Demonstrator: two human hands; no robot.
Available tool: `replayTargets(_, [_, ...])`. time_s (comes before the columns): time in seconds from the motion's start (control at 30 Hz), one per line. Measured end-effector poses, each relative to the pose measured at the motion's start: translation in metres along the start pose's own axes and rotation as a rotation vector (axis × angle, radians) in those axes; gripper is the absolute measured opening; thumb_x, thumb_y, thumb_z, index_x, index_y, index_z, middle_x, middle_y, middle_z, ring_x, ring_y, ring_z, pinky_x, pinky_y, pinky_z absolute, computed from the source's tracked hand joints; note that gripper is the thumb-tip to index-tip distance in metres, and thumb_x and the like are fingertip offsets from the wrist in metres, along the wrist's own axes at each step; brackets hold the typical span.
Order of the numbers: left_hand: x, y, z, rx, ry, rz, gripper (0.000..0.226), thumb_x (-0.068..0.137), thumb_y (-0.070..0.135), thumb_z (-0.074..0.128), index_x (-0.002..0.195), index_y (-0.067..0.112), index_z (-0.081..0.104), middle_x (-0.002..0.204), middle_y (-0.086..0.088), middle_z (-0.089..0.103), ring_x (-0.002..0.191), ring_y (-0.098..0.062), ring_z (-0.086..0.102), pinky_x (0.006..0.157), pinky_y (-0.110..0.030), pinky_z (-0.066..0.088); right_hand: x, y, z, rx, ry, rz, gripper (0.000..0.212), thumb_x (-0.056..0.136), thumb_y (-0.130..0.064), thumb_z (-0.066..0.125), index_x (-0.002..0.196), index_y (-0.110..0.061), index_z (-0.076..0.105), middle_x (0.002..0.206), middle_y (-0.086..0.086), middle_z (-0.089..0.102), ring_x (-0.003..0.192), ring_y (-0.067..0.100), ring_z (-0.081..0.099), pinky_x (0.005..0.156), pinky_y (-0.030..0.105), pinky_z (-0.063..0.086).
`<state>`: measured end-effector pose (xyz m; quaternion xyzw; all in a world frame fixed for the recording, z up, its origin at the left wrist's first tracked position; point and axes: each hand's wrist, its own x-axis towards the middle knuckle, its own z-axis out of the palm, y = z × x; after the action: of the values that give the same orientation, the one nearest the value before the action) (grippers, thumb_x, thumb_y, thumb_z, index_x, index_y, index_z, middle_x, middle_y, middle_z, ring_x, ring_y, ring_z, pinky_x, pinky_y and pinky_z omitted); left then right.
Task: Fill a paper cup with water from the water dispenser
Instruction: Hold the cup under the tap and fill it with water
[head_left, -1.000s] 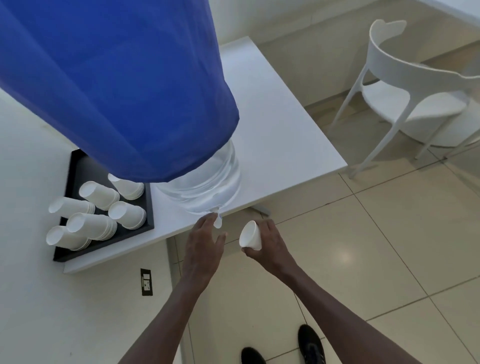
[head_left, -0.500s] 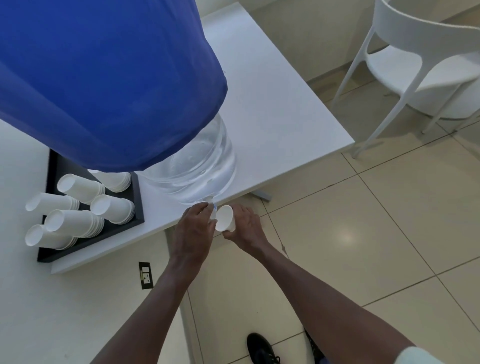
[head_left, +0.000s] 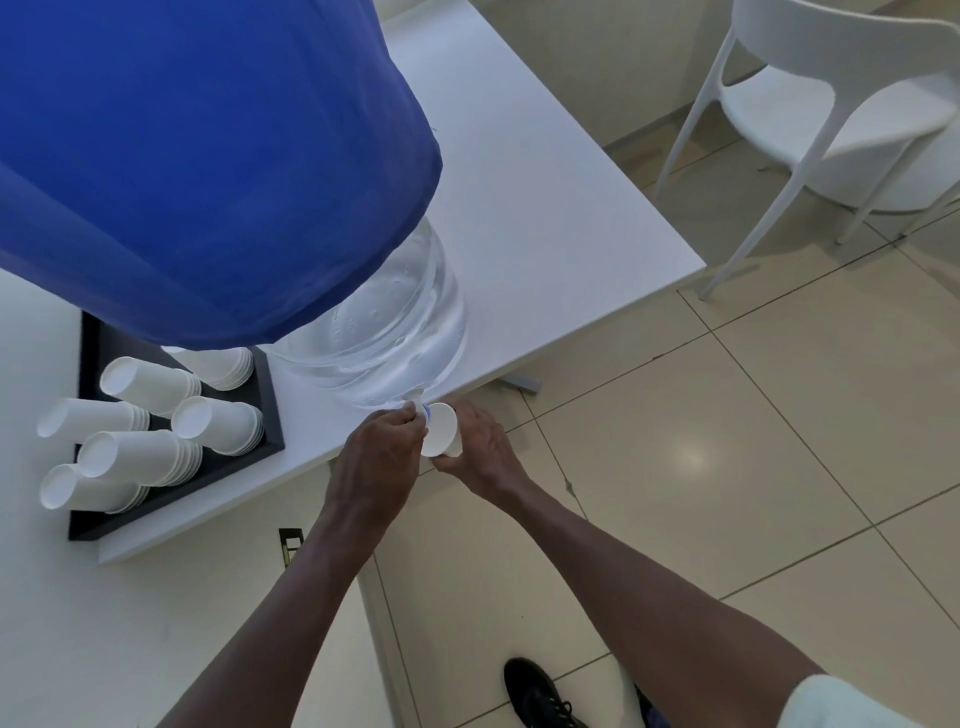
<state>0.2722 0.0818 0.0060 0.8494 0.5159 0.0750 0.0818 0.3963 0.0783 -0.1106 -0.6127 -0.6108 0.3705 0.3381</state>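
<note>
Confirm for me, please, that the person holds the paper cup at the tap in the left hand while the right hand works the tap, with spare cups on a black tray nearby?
Not quite: the hands are swapped. In the head view the right hand holds the cup at the tap, while the left hand works the tap. The spare cups do lie on the black tray nearby.

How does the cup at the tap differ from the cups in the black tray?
The cup at the tap is single and held by the right hand; the tray cups lie nested in stacks on their sides in the black tray, untouched. Both are plain white paper.
</note>
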Motion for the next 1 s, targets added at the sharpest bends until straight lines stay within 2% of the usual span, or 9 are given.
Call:
replayTargets(0.07, [0.001, -0.002, -0.001, -0.036, 0.000, -0.028, 0.019, 0.094, 0.010, 0.057, 0.094, -0.002, 0.071, 0.102, -0.015, 0.075, 0.093, -0.034, 0.069, 0.074, -0.043, 0.058, 0.000, 0.000, 0.001, 0.010, 0.003, 0.000, 0.061, 0.072, -0.024, 0.083, 0.125, -0.017, 0.054, 0.118, 0.004, 0.063, 0.103, 0.025, 0.057, 0.087, 0.041, 0.049])
replayTargets(0.17, [0.003, -0.006, -0.002, -0.110, 0.013, -0.057, 0.021, 0.095, 0.012, 0.056, 0.088, -0.001, 0.071, 0.090, -0.016, 0.074, 0.084, -0.033, 0.069, 0.069, -0.043, 0.057, 0.001, 0.000, 0.002, 0.022, 0.000, 0.003, 0.062, 0.072, -0.027, 0.083, 0.126, -0.016, 0.053, 0.118, 0.005, 0.062, 0.104, 0.025, 0.056, 0.088, 0.043, 0.049])
replayTargets(0.37, [0.012, -0.013, -0.009, -0.256, 0.016, -0.107, 0.012, 0.088, 0.010, 0.066, 0.092, 0.005, 0.076, 0.088, -0.012, 0.076, 0.083, -0.028, 0.071, 0.072, -0.044, 0.057, 0.001, -0.001, 0.004, 0.060, 0.024, -0.006, 0.062, 0.072, -0.029, 0.084, 0.124, -0.015, 0.054, 0.117, 0.004, 0.063, 0.103, 0.024, 0.057, 0.088, 0.041, 0.050])
replayTargets(0.6, [0.017, -0.021, -0.009, -0.308, 0.009, -0.122, 0.011, 0.085, 0.010, 0.069, 0.092, 0.008, 0.077, 0.085, -0.012, 0.077, 0.079, -0.026, 0.072, 0.071, -0.047, 0.058, 0.001, -0.001, 0.007, 0.069, 0.039, -0.009, 0.062, 0.070, -0.027, 0.084, 0.123, -0.016, 0.054, 0.115, 0.003, 0.063, 0.101, 0.023, 0.057, 0.086, 0.039, 0.050])
replayTargets(1.0, [0.021, -0.026, -0.006, -0.314, 0.015, -0.091, 0.014, 0.084, 0.011, 0.071, 0.096, 0.010, 0.077, 0.090, -0.010, 0.078, 0.082, -0.021, 0.073, 0.073, -0.043, 0.058, 0.003, 0.001, 0.009, 0.064, 0.038, -0.004, 0.062, 0.070, -0.029, 0.084, 0.123, -0.019, 0.052, 0.114, 0.002, 0.062, 0.101, 0.023, 0.057, 0.085, 0.042, 0.051])
